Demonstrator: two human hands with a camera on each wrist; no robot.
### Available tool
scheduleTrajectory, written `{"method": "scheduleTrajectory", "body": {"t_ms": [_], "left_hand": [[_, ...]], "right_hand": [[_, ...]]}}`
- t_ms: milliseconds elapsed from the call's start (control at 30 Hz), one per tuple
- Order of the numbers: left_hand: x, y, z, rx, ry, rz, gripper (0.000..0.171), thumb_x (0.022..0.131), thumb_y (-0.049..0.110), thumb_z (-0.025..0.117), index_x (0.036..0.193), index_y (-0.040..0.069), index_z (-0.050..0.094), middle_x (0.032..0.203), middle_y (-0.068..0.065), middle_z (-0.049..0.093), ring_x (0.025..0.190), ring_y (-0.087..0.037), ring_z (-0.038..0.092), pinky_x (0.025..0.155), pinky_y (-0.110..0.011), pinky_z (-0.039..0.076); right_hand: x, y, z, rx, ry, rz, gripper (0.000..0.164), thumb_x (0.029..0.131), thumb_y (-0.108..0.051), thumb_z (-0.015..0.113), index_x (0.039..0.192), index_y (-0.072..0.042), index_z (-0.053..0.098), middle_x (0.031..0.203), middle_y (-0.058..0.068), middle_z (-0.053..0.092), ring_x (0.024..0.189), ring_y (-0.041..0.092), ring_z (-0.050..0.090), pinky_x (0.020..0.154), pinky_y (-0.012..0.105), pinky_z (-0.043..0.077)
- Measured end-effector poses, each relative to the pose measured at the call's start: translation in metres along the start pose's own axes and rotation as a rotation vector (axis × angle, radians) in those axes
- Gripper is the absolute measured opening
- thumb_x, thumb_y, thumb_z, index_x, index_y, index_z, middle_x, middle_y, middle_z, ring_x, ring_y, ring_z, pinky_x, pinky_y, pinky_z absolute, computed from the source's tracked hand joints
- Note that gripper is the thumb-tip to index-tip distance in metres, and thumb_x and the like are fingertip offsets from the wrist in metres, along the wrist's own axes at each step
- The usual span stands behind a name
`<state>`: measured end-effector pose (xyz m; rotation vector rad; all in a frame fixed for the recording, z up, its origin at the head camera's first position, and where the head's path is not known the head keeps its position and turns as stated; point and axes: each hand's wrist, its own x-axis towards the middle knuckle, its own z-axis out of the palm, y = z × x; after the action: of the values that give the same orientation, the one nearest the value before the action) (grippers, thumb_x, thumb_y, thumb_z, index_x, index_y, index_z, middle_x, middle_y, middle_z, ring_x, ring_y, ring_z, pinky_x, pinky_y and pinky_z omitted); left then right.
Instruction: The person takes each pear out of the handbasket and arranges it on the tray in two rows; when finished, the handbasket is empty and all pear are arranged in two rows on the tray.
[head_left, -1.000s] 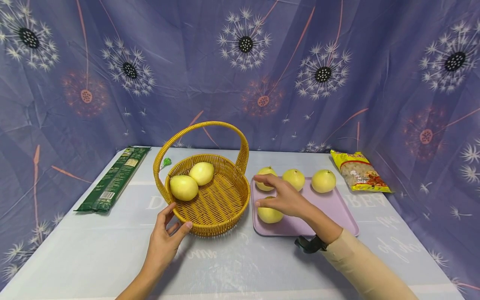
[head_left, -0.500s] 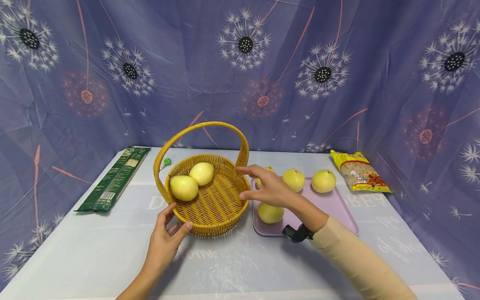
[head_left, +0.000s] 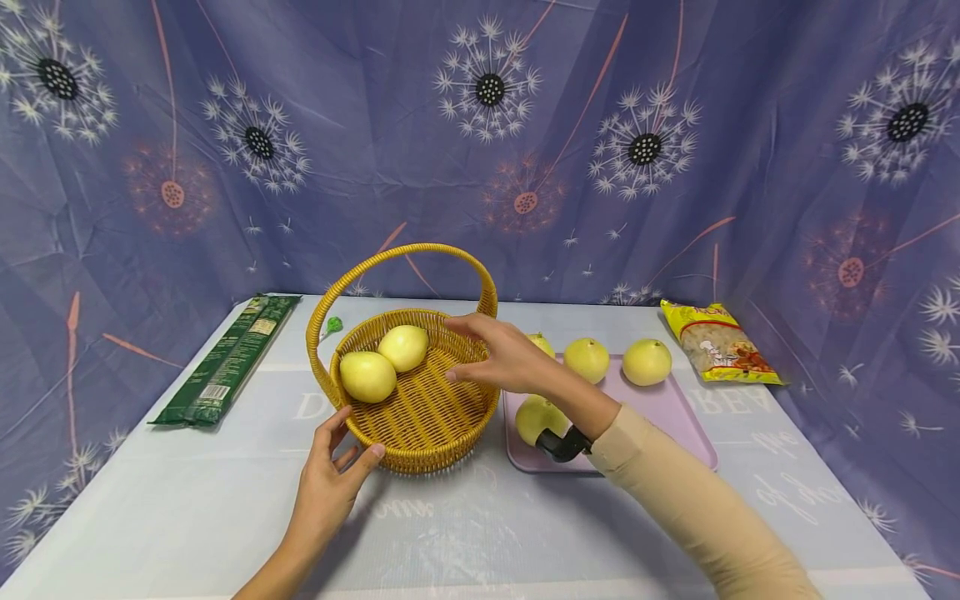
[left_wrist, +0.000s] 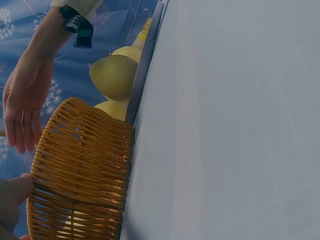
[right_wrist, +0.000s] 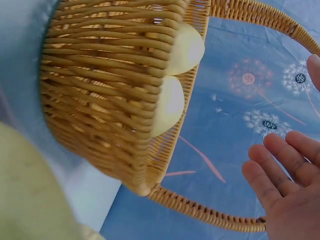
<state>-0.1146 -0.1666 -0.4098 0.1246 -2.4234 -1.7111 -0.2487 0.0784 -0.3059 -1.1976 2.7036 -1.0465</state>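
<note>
The left hand (head_left: 330, 479) is holding the near-left rim of the wicker basket (head_left: 435, 458), its grip clamped on the wicker. The right hand (head_left: 502, 358) is hovering over the basket's right side, thumb and fingers standing apart. Two pale yellow melons (head_left: 368, 377) are lying together in the basket's left half; four more melons (head_left: 587, 360) are resting on the lilac tray (head_left: 667, 425), just beside it on the counter (head_left: 187, 508).

Six fruits (head_left: 368, 377)
You have two in one basket (head_left: 427, 461), four on one tray (head_left: 671, 408); two packets (head_left: 225, 362); one small green object (head_left: 334, 323).
</note>
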Motion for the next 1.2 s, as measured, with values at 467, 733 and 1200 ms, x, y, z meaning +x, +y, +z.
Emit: {"method": "scheduleTrajectory", "body": {"t_ms": [467, 733, 1200], "left_hand": [[0.000, 0.001, 0.000, -0.003, -0.007, 0.000, 0.073, 0.090, 0.029, 0.065, 0.147, 0.012, 0.023, 0.154, -0.017, 0.024, 0.142, -0.033, 0.028, 0.106, -0.047, 0.040], [0.000, 0.002, -0.001, -0.004, -0.009, -0.012, 0.073, 0.090, 0.030, 0.065, 0.147, 0.013, 0.023, 0.155, -0.016, 0.024, 0.142, -0.032, 0.028, 0.107, -0.047, 0.040], [0.000, 0.003, -0.001, -0.004, -0.020, -0.012, 0.074, 0.090, 0.031, 0.064, 0.148, 0.013, 0.021, 0.155, -0.017, 0.022, 0.142, -0.033, 0.028, 0.107, -0.047, 0.041]], "right_hand": [[0.034, -0.012, 0.009, -0.026, -0.033, -0.019, 0.072, 0.080, -0.040, 0.074, 0.140, -0.012, 0.044, 0.140, 0.002, 0.050, 0.130, 0.017, 0.049, 0.109, 0.033, 0.043], [0.051, -0.016, 0.018, -0.034, -0.066, 0.021, 0.075, 0.080, -0.046, 0.073, 0.141, -0.015, 0.043, 0.141, 0.000, 0.049, 0.131, 0.015, 0.047, 0.108, 0.034, 0.043], [0.076, -0.024, 0.035, -0.097, -0.107, 0.036, 0.074, 0.083, -0.049, 0.067, 0.144, -0.019, 0.039, 0.145, 0.000, 0.045, 0.132, 0.016, 0.045, 0.107, 0.036, 0.045]]}}
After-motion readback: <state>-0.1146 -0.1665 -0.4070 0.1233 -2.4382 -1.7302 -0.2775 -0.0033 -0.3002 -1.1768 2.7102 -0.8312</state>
